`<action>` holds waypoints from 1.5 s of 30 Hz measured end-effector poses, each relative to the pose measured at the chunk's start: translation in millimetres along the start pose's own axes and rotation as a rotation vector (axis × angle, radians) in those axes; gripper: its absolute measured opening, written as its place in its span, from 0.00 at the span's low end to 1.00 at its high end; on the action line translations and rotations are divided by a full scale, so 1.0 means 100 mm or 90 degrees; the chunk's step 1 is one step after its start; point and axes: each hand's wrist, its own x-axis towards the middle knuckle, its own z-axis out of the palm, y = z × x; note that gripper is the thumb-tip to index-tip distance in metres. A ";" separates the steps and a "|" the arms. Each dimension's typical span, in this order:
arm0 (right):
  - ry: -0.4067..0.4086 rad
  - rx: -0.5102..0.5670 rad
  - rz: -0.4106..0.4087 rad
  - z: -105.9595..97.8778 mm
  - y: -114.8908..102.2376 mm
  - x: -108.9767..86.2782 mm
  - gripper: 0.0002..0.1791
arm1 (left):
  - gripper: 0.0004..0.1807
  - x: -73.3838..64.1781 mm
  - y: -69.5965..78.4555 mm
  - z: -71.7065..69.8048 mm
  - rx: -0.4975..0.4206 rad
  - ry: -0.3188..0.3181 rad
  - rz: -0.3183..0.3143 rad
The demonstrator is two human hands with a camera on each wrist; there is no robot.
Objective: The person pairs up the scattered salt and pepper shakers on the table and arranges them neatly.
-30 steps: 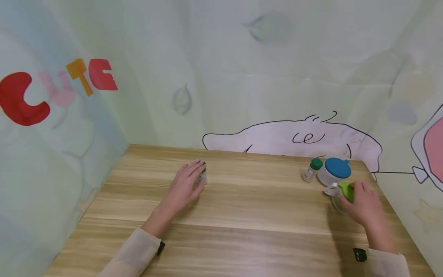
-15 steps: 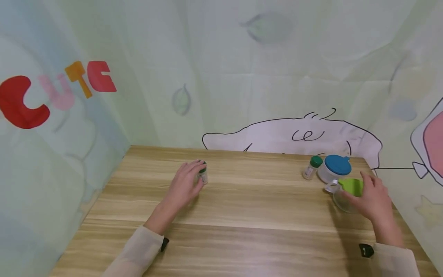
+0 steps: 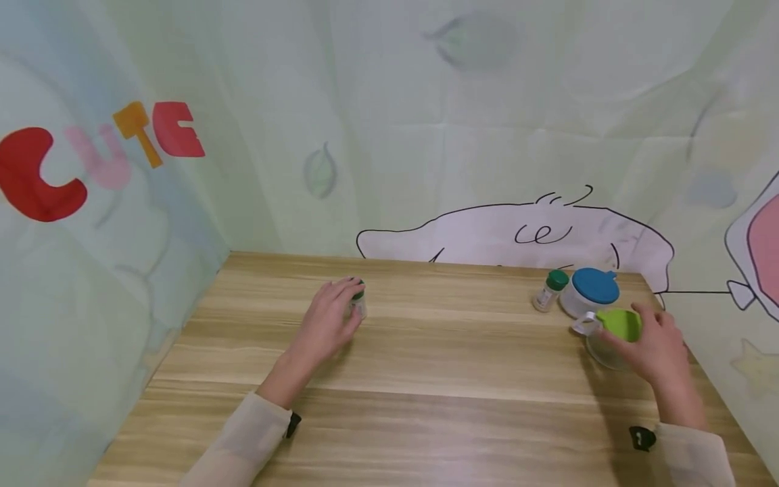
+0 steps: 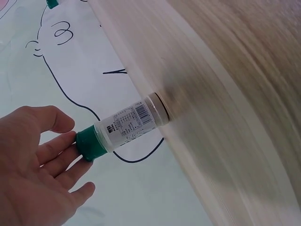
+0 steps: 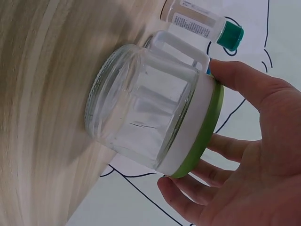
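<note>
In the left wrist view my left hand (image 4: 42, 165) is at a small clear spice bottle (image 4: 129, 123) with a label. Its fingertips meet the green cap (image 4: 91, 142) and the thumb stands a little off it. The bottle stands upright on the wooden table. My right hand (image 3: 660, 348) holds a glass seasoning jar (image 5: 141, 103) from above and the right. The thumb lies at one edge of the green lid (image 5: 204, 132), fingers round the other side. A white handle (image 5: 181, 47) sticks out from the jar's collar. Through the glass, the jar's inside shows clear.
A second green-capped spice bottle (image 3: 550, 292) stands at the back right of the wooden table (image 3: 426, 365). Beside it is a white jar with a blue lid (image 3: 595, 285), close behind the green-lidded jar. A printed cloth (image 3: 389, 135) hangs along the back and sides.
My right hand has shifted slightly right and back on the green lid, so more of the lid shows. The jar has stayed in place. My left hand stays at the spice bottle.
</note>
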 end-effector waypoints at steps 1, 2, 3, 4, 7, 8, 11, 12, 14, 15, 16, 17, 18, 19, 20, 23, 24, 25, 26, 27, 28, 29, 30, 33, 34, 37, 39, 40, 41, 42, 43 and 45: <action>-0.002 0.003 0.006 0.00 -0.01 0.00 0.53 | 0.22 0.00 0.00 0.00 0.001 -0.001 0.000; -0.002 0.003 0.009 0.01 -0.01 0.00 0.53 | 0.22 0.00 0.00 0.00 0.003 -0.003 0.000; -0.001 0.002 0.015 0.01 -0.01 0.00 0.53 | 0.22 0.01 0.00 0.00 0.003 -0.005 0.000; -0.001 0.001 0.024 0.01 -0.02 0.00 0.54 | 0.22 0.01 0.00 0.00 0.003 -0.007 0.000; 0.003 0.002 0.064 0.02 -0.04 0.00 0.58 | 0.22 0.01 0.01 0.00 0.002 -0.005 0.004; 0.004 0.002 0.081 0.03 -0.05 0.00 0.59 | 0.22 0.01 0.01 0.01 0.002 -0.004 0.006; -0.003 0.007 0.130 0.03 -0.07 0.01 0.64 | 0.23 0.00 0.01 0.02 0.000 -0.002 0.009; -0.010 0.007 0.139 0.04 -0.07 0.01 0.65 | 0.23 -0.01 0.01 0.02 -0.001 -0.003 0.009; -0.023 0.013 0.147 0.04 -0.07 0.01 0.66 | 0.24 -0.02 0.01 0.02 -0.005 -0.004 0.007; -0.027 0.014 0.145 0.05 -0.07 0.01 0.65 | 0.24 -0.02 0.01 0.02 -0.007 -0.004 0.007; -0.031 0.016 0.141 0.05 -0.07 0.01 0.65 | 0.24 -0.02 0.01 0.02 -0.009 -0.003 0.007; -0.033 0.017 0.137 0.06 -0.06 0.01 0.64 | 0.24 -0.03 0.01 0.02 -0.009 -0.002 0.007; -0.034 0.016 0.133 0.06 -0.06 0.01 0.63 | 0.24 -0.03 0.01 0.02 -0.010 -0.001 0.009; -0.033 0.014 0.130 0.07 -0.06 0.01 0.63 | 0.24 -0.03 0.01 0.02 -0.010 -0.001 0.010; -0.032 0.012 0.127 0.07 -0.05 0.01 0.62 | 0.24 -0.03 0.01 0.02 -0.009 -0.001 0.012; -0.031 0.007 0.127 0.08 -0.04 0.02 0.61 | 0.24 -0.02 0.01 0.01 -0.008 -0.001 0.014; -0.032 0.007 0.127 0.08 -0.04 0.02 0.61 | 0.23 -0.02 0.01 0.00 -0.008 -0.002 0.013; -0.031 0.007 0.127 0.09 -0.04 0.03 0.61 | 0.23 -0.02 0.01 -0.01 -0.007 -0.002 0.012; -0.031 0.007 0.126 0.09 -0.04 0.03 0.60 | 0.23 -0.02 0.01 -0.01 -0.006 -0.003 0.010; -0.030 0.007 0.126 0.08 -0.05 0.04 0.60 | 0.23 -0.02 0.01 -0.01 -0.005 -0.003 0.009; -0.029 0.005 0.126 0.08 -0.05 0.05 0.60 | 0.23 -0.03 0.01 -0.02 -0.005 -0.004 0.007; -0.028 0.003 0.126 0.08 -0.05 0.05 0.60 | 0.23 -0.03 0.01 -0.02 -0.005 -0.004 0.005; -0.027 0.000 0.127 0.08 -0.05 0.06 0.61 | 0.23 -0.03 0.01 -0.02 -0.003 -0.005 0.005; -0.025 -0.008 0.130 0.08 -0.04 0.08 0.61 | 0.23 -0.03 0.01 -0.03 0.000 -0.008 0.002; -0.024 -0.013 0.129 0.07 -0.04 0.08 0.62 | 0.23 -0.03 0.01 -0.03 0.001 -0.009 0.001; -0.020 -0.019 0.127 0.06 -0.03 0.10 0.61 | 0.23 -0.03 0.00 -0.03 0.003 -0.008 -0.001; -0.018 -0.021 0.123 0.05 -0.02 0.10 0.61 | 0.22 -0.02 0.00 -0.03 0.003 -0.007 -0.001; -0.017 -0.022 0.121 0.04 -0.02 0.11 0.61 | 0.23 -0.02 0.00 -0.03 0.003 -0.008 -0.001; -0.016 -0.021 0.118 0.04 -0.02 0.11 0.61 | 0.23 -0.02 0.00 -0.03 0.003 -0.007 0.001; -0.013 -0.020 0.115 0.04 -0.01 0.10 0.61 | 0.23 -0.02 0.00 -0.03 0.002 -0.006 0.002; -0.011 -0.019 0.112 0.04 -0.01 0.10 0.61 | 0.23 -0.02 0.00 -0.03 0.001 -0.006 0.003; -0.005 -0.014 0.105 0.03 -0.01 0.10 0.60 | 0.23 -0.02 0.00 -0.04 -0.001 -0.004 0.004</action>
